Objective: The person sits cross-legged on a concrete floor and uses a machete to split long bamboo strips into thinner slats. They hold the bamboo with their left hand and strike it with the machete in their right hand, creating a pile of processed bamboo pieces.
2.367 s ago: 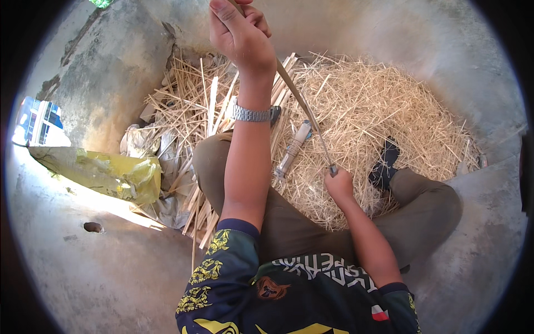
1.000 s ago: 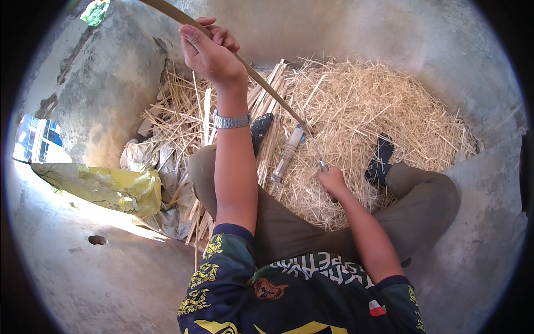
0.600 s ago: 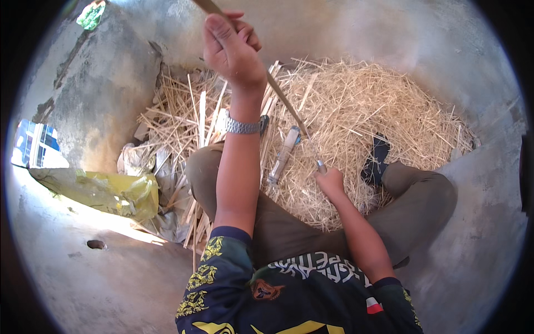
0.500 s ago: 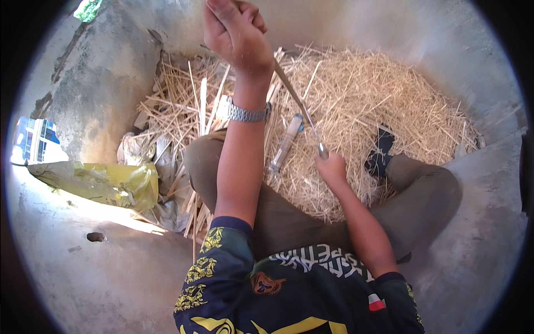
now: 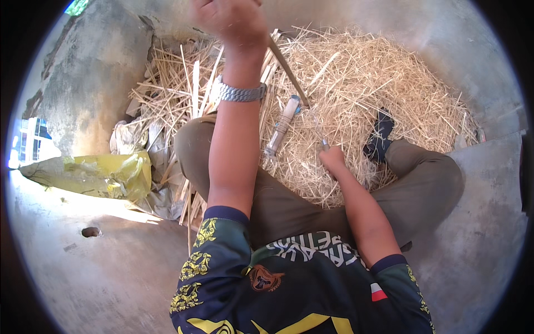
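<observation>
Compared with 0.5 s ago, the left hand [image 5: 232, 22] sits higher in the view, more of it cut off by the upper edge, and the straw [image 5: 356, 83] and both legs have shifted upward too. The left hand is folded around a long brown strip [image 5: 289, 72], though blur and the cropped edge hide exactly how its fingers lie. The strip slants down over the straw, its lower end close to the thin blade of a knife [image 5: 325, 143]; whether they touch is unclear. The right hand [image 5: 332, 158] is closed tightly on the knife's handle. Between the person's legs lies a narrow, pale wrapped bundle [image 5: 282, 127] (bluish at its upper end), left of the knife.
</observation>
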`<act>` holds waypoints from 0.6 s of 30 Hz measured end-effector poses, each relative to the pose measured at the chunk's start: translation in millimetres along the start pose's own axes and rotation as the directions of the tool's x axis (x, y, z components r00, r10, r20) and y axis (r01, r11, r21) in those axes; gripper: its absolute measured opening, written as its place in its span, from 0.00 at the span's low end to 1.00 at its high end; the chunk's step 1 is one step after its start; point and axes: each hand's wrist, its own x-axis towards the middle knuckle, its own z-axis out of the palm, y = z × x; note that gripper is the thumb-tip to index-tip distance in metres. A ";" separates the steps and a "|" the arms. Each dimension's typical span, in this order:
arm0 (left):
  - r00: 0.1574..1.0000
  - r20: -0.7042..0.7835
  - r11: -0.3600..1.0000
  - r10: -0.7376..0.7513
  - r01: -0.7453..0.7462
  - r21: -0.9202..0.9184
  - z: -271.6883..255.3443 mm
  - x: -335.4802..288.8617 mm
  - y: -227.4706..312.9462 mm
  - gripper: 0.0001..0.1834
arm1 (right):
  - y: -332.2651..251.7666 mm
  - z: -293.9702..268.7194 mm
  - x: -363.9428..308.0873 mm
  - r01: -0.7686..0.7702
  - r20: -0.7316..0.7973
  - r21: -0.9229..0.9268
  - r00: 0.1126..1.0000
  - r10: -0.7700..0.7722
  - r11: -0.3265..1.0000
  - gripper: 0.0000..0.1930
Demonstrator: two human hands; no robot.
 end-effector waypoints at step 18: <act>0.991 -0.113 0.995 -0.075 0.083 0.063 -60.2 36.0 -17.5 0.25 | -70.9 -8.5 -41.0 -0.298 0.521 0.702 0.834 -0.181 0.646 0.12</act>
